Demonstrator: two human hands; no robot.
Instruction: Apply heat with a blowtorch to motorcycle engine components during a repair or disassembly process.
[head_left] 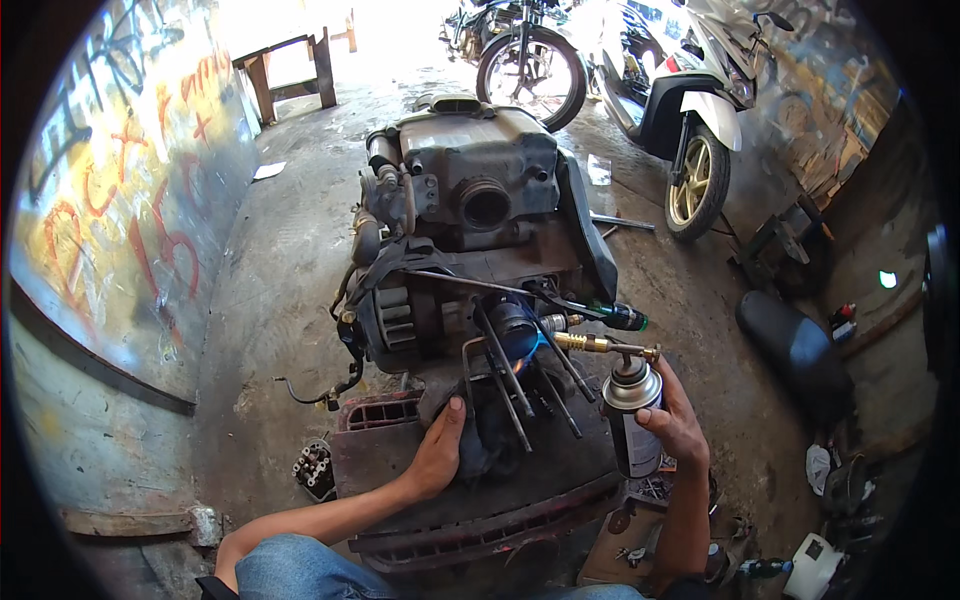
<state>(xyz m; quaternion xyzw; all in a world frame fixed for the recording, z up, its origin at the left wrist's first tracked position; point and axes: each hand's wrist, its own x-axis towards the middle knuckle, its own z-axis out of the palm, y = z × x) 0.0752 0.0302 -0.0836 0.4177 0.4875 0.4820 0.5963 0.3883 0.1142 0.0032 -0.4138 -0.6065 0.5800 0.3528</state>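
In my right hand (680, 415) is a blow torch (632, 385): a gas canister with a brass nozzle pointing left. A blue flame leaves its tip and plays on the dark metal cylinder (515, 325) of an engine. Long metal studs stick out around this cylinder toward me. My left hand (437, 452) is closed on what looks like a dark rag (478, 440) below the studs, thumb up; its other fingers are mostly hidden. The engine (490, 180), with a round opening in its casing, lies on the floor in front of me.
A red-edged crate (385, 412) stands under the studs. Small metal parts (314, 470) lie at its left. A white scooter (690, 110) and another motorcycle (530, 70) are parked beyond. At right rests a black seat (795, 345). A painted wall (130, 200) runs along the left.
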